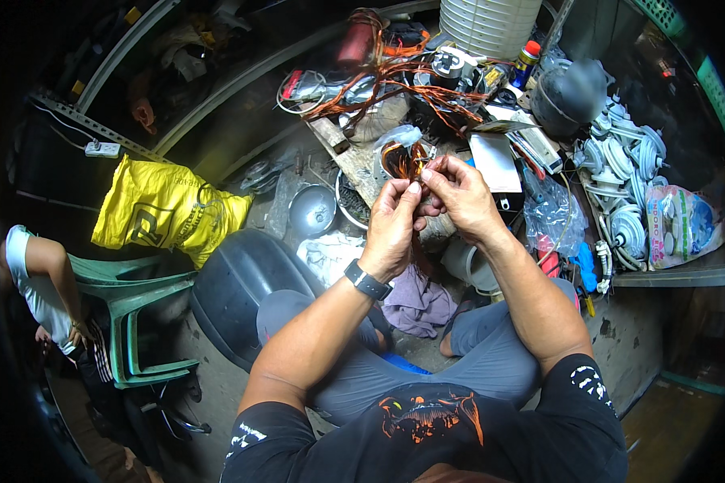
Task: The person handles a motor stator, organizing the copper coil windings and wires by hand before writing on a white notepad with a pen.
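Note:
A bundle of fine copper wire [396, 158], dark and orange, stands in front of me over the wooden board [356, 171]. My left hand [393, 219] is closed at its near end, thumb and fingers pinched together. Right beside it, my right hand [457, 193] pinches at the same wire, its thumb and forefinger almost meeting the left thumb. The exact strands between the fingertips are too small to make out. A piece of clear plastic [403, 135] sits at the far side of the bundle.
Orange wires [411, 71] tangle across the back of the work area. A metal bowl [312, 208], a purple cloth [417, 301] and a black rounded case [248, 283] lie nearby. White coiled parts [620, 161] pile at right. A person [47, 278] stands by a green chair [129, 302].

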Demonstrator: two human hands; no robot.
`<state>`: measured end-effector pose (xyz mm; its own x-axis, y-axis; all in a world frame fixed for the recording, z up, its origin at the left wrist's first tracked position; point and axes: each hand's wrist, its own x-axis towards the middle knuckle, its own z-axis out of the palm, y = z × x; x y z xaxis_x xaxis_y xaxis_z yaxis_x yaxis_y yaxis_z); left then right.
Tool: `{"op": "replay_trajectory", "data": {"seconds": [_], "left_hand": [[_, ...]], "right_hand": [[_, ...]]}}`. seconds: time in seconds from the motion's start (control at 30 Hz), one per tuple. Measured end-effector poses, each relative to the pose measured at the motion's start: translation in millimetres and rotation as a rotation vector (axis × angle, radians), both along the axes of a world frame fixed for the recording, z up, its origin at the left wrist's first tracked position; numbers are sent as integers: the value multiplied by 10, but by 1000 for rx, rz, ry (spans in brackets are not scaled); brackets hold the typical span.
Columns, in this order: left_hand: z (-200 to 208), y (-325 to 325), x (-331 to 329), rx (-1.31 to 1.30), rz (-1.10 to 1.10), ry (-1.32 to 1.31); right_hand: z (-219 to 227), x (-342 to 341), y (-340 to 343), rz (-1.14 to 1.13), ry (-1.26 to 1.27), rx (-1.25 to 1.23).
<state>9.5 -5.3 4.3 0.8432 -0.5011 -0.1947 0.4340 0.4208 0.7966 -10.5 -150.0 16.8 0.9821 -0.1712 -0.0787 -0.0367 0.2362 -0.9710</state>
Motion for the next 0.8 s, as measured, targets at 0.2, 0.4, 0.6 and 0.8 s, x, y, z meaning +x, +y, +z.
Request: {"op": "replay_trajectory", "data": {"seconds": [0.2,0.4,0.6,0.8], "left_hand": [[-14,-13,-15,4,12,-66],[-19,-38,-55,124,48,-184],[-26,-47,-63,148,58,-212],[-33,-55,-74,69,80,-128]], "right_hand": [[36,-2,-5,-34,-19,10],[53,-7,28,-77,-22,10],[35,8,37,-125,-30,14],[42,-2,4,-74,-4,107]]}}
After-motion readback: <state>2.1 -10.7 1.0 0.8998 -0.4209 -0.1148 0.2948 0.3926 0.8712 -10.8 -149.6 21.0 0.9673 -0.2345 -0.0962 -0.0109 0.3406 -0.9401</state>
